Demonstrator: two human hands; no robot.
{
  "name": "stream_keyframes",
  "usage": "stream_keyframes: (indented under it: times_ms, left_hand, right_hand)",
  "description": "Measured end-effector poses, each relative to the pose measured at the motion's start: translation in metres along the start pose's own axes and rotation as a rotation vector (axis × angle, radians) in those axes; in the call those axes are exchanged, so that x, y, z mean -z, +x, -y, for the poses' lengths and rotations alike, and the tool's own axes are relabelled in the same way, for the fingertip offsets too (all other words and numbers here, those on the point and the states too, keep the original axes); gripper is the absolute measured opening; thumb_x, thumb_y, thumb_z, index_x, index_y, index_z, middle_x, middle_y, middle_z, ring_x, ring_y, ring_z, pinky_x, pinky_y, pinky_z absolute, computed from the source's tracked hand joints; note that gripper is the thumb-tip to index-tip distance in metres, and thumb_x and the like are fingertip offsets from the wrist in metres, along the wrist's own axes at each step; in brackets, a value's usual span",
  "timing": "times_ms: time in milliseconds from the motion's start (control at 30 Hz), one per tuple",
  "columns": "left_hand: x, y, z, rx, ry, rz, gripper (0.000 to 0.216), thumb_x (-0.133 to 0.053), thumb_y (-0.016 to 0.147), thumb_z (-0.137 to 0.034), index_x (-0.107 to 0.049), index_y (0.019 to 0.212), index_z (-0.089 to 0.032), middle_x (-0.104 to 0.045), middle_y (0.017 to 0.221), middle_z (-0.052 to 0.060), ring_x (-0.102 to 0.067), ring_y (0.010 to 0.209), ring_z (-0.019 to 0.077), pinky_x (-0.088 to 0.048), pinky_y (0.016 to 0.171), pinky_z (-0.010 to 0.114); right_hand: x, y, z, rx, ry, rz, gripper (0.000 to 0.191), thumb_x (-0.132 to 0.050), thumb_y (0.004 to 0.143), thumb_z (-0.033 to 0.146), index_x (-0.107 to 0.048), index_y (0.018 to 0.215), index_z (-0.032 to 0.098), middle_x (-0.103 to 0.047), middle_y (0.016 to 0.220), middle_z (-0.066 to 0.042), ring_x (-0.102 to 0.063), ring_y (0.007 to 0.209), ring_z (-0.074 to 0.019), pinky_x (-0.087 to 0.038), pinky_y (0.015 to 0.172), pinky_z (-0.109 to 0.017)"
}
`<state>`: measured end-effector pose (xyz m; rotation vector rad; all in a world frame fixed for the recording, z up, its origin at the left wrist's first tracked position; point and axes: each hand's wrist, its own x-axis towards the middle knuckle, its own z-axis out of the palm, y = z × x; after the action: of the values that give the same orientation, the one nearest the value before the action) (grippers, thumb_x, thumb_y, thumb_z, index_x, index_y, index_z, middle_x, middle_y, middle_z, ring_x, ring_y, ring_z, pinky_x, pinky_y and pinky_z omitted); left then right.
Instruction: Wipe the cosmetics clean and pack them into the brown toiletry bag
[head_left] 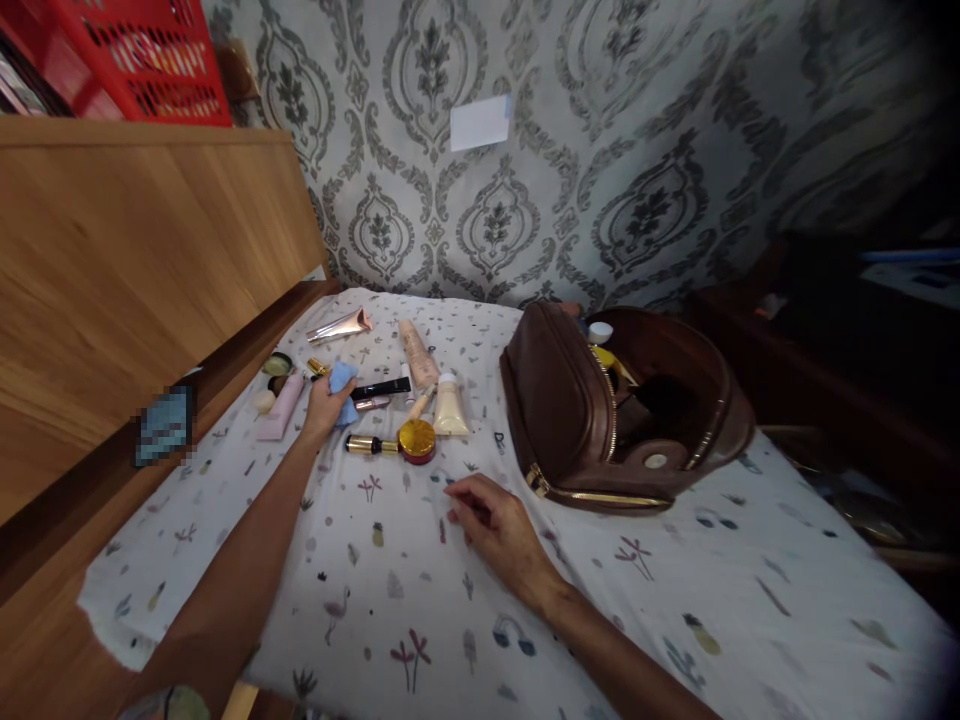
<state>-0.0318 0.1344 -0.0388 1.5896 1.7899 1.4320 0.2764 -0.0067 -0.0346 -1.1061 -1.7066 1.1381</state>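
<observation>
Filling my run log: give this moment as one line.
left hand: gripping blue pad | right hand: empty, resting on printed sheet | brown bag: unzipped, open

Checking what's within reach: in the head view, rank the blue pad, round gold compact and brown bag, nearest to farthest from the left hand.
1. blue pad, gripped by the left hand.
2. round gold compact, just to its right.
3. brown bag, far right, unzipped.
</observation>
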Motion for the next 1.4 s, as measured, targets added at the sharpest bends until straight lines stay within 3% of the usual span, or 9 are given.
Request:
stream_keyframes:
  times_ms: [167, 333, 467, 567, 667, 767, 867, 1100, 1400]
  left_hand:
    - [0.000, 0.003, 0.004, 0.092, -0.066, -0.052, 0.049, -0.063, 0.074, -0.061, -0.067, 0.083, -0.014, -0.065, 0.070, 0.005, -0.061, 0.064, 0.0199, -0.051, 0.059, 0.030]
    - [-0.001, 0.000, 0.000, 0.055, -0.002, -0.035, 0.041, -0.060, 0.077, -0.057, -0.064, 0.080, -0.016, -0.062, 0.068, 0.002, -0.060, 0.066, 0.0201, -0.052, 0.064, 0.031]
    - [0.000, -0.003, -0.009, -0.059, 0.135, 0.002, 0.031, -0.059, 0.081, -0.048, -0.064, 0.083, -0.018, -0.067, 0.084, 0.006, -0.063, 0.086, 0.0247, -0.052, 0.085, 0.037]
    - [0.001, -0.006, -0.018, -0.152, 0.238, 0.037, 0.026, -0.062, 0.079, -0.043, -0.065, 0.087, -0.019, -0.068, 0.103, 0.011, -0.058, 0.109, 0.0305, -0.042, 0.104, 0.044]
    - [0.001, -0.011, -0.027, -0.232, 0.293, 0.110, 0.029, -0.064, 0.077, -0.046, -0.065, 0.087, -0.019, -0.068, 0.105, 0.014, -0.055, 0.113, 0.0348, -0.037, 0.109, 0.050]
    - [-0.001, -0.014, -0.030, -0.408, 0.554, 0.227, 0.040, -0.051, 0.084, -0.056, -0.066, 0.084, -0.019, -0.068, 0.100, 0.016, -0.057, 0.105, 0.0361, -0.042, 0.101, 0.050]
    - [-0.004, -0.014, -0.028, -0.485, 0.748, 0.280, 0.046, -0.041, 0.087, -0.058, -0.065, 0.081, -0.019, -0.067, 0.095, 0.017, -0.060, 0.098, 0.0365, -0.046, 0.093, 0.049]
    - [-0.003, -0.015, -0.029, -0.339, 0.740, 0.449, 0.043, -0.039, 0.087, -0.057, -0.063, 0.100, -0.023, -0.073, 0.097, 0.009, -0.067, 0.089, 0.0294, -0.048, 0.072, 0.034]
    - [-0.004, -0.017, -0.033, -0.300, 0.706, 0.356, 0.048, -0.036, 0.087, -0.062, -0.063, 0.091, -0.022, -0.073, 0.077, 0.007, -0.067, 0.074, 0.0278, -0.044, 0.062, 0.031]
  right_hand:
    - [0.002, -0.001, 0.003, -0.007, -0.015, 0.002, 0.016, -0.053, 0.084, 0.021, -0.067, 0.089, 0.019, -0.064, 0.079, -0.003, -0.064, 0.067, -0.0163, -0.047, 0.056, -0.026]
    - [0.001, -0.001, 0.004, -0.037, 0.030, 0.011, 0.015, -0.053, 0.084, 0.023, -0.066, 0.090, 0.019, -0.062, 0.077, -0.002, -0.063, 0.063, -0.0155, -0.047, 0.052, -0.025]
    - [0.001, -0.001, 0.002, -0.049, 0.051, 0.027, 0.016, -0.053, 0.087, 0.028, -0.066, 0.091, 0.020, -0.063, 0.080, -0.003, -0.065, 0.064, -0.0163, -0.048, 0.051, -0.025]
    - [0.000, -0.001, 0.000, -0.042, 0.043, 0.014, 0.015, -0.053, 0.086, 0.026, -0.066, 0.090, 0.020, -0.063, 0.080, -0.003, -0.065, 0.066, -0.0165, -0.048, 0.051, -0.024]
    - [-0.002, -0.002, 0.000, -0.032, 0.027, -0.015, 0.014, -0.054, 0.085, 0.020, -0.067, 0.087, 0.020, -0.063, 0.079, -0.002, -0.063, 0.065, -0.0148, -0.048, 0.051, -0.023]
    - [-0.002, -0.003, 0.002, -0.020, -0.003, -0.027, 0.017, -0.054, 0.082, 0.012, -0.068, 0.086, 0.021, -0.063, 0.077, -0.001, -0.060, 0.062, -0.0126, -0.046, 0.053, -0.022]
    - [-0.001, -0.004, 0.003, -0.005, -0.034, -0.042, 0.020, -0.055, 0.079, 0.007, -0.069, 0.085, 0.021, -0.063, 0.079, 0.000, -0.058, 0.061, -0.0117, -0.047, 0.056, -0.022]
    - [0.001, -0.005, 0.004, 0.020, -0.070, -0.064, 0.023, -0.057, 0.076, 0.002, -0.070, 0.085, 0.020, -0.062, 0.079, 0.001, -0.055, 0.060, -0.0094, -0.042, 0.053, -0.018]
    - [0.003, -0.005, 0.007, 0.038, -0.095, -0.072, 0.022, -0.058, 0.076, 0.002, -0.069, 0.083, 0.020, -0.062, 0.077, 0.001, -0.057, 0.065, -0.0104, -0.044, 0.057, -0.019]
